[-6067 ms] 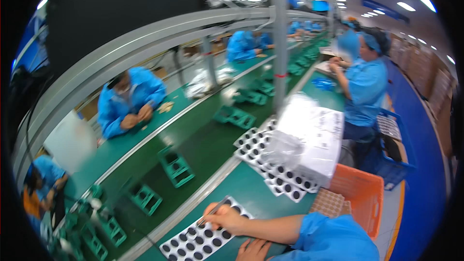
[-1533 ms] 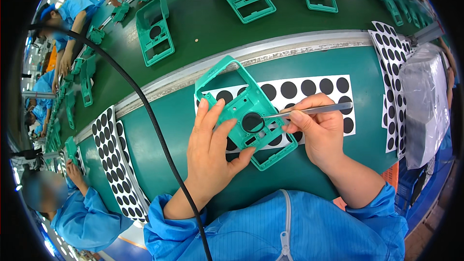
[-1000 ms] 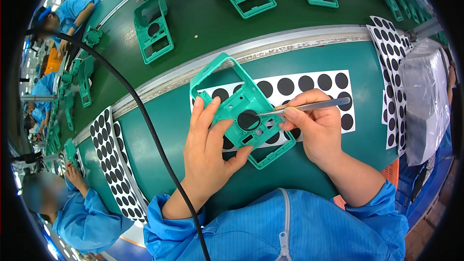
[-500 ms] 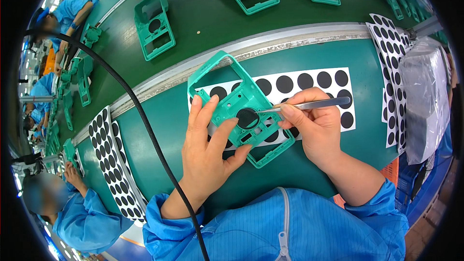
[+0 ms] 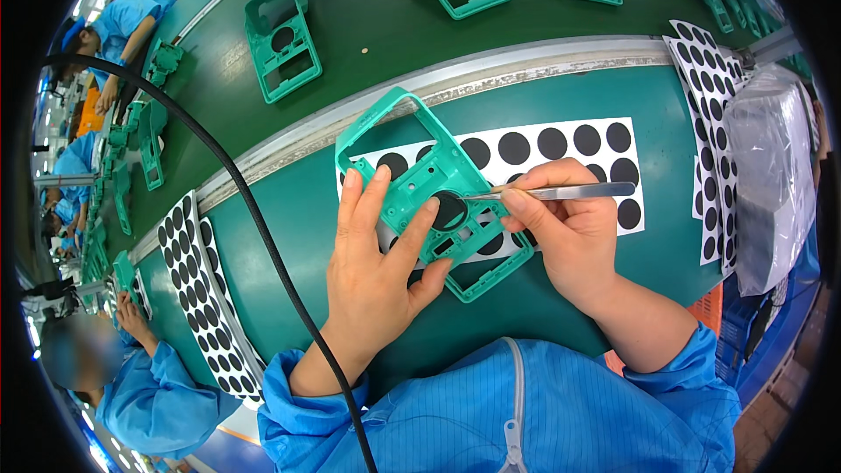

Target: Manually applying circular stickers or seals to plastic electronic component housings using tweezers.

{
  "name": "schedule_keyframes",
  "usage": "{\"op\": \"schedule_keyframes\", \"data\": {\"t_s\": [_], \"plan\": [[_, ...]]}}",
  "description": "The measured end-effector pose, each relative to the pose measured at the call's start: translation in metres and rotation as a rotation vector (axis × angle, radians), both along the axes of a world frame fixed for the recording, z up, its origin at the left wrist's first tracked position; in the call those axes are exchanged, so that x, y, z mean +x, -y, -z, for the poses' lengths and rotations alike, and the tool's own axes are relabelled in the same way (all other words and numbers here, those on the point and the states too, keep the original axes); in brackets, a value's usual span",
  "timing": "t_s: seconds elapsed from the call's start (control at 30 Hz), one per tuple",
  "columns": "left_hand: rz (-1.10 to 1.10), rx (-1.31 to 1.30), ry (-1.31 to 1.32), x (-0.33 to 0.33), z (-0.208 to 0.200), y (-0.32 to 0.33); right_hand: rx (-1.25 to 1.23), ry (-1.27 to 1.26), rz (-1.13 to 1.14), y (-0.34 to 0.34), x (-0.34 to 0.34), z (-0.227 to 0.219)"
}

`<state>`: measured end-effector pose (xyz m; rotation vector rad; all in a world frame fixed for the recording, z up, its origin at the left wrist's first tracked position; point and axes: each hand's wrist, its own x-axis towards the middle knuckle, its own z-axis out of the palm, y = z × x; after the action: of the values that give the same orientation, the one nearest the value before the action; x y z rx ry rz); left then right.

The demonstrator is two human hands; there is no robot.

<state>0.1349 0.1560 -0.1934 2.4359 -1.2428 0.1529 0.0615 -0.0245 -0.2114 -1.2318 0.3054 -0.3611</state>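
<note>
A green plastic housing [image 5: 410,184] with a large frame opening lies tilted in front of me, over a white sheet of black round stickers [image 5: 515,148]. My left hand [image 5: 375,250] is closed on its near left side, the index fingertip against the edge of a black disc [image 5: 450,213] in the round recess, the thumb by the lower rim. In my right hand [image 5: 568,232] I pinch metal tweezers [image 5: 569,192], pointing left. Their tips meet the disc's upper right edge; whether they grip it I cannot tell. My right fingers are close to the housing's right edge.
Beyond a metal rail [image 5: 526,61], more green housings [image 5: 282,39] lie on a dark green belt [image 5: 368,9]. Sticker sheets stand left [image 5: 206,298] and right [image 5: 705,123], near a clear plastic bag [image 5: 771,175]. A black cable [image 5: 263,210] crosses the view. A co-worker [image 5: 158,394] sits at left.
The tweezers have tilted closer to level, their tips shifting slightly left and up along the disc's edge. My left index fingertip has moved slightly up and right at the disc. The housing is barely shifted.
</note>
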Motion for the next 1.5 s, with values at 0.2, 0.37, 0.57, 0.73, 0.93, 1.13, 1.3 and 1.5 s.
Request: {"op": "schedule_keyframes", "data": {"t_s": [0.2, 0.37, 0.57, 0.73, 0.93, 1.13, 1.3, 1.5], "plan": [[-0.01, 0.025, 0.022, -0.001, 0.0, 0.0, -0.066, -0.002, 0.004, -0.001, 0.0, 0.001], [-0.021, 0.035, 0.018, -0.002, -0.001, 0.002, -0.063, 0.007, 0.012, -0.002, 0.0, 0.001], [-0.026, 0.057, 0.065, -0.003, -0.003, 0.005, -0.103, 0.036, 0.016, -0.003, 0.0, 0.001], [-0.031, 0.079, 0.102, -0.004, -0.002, 0.007, -0.134, 0.037, 0.009, -0.004, 0.0, 0.001], [-0.042, 0.064, 0.085, -0.004, -0.001, 0.009, -0.157, 0.051, 0.003, -0.004, 0.0, 0.003], [-0.053, 0.065, 0.082, -0.004, -0.001, 0.009, -0.187, 0.039, 0.028, -0.006, 0.0, 0.003], [-0.065, 0.069, 0.107, -0.005, -0.001, 0.01, -0.217, 0.069, 0.059, -0.007, 0.0, 0.005], [-0.072, 0.099, 0.162, -0.005, -0.001, 0.011, -0.431, 0.039, 0.081, -0.007, -0.003, 0.002]]}}
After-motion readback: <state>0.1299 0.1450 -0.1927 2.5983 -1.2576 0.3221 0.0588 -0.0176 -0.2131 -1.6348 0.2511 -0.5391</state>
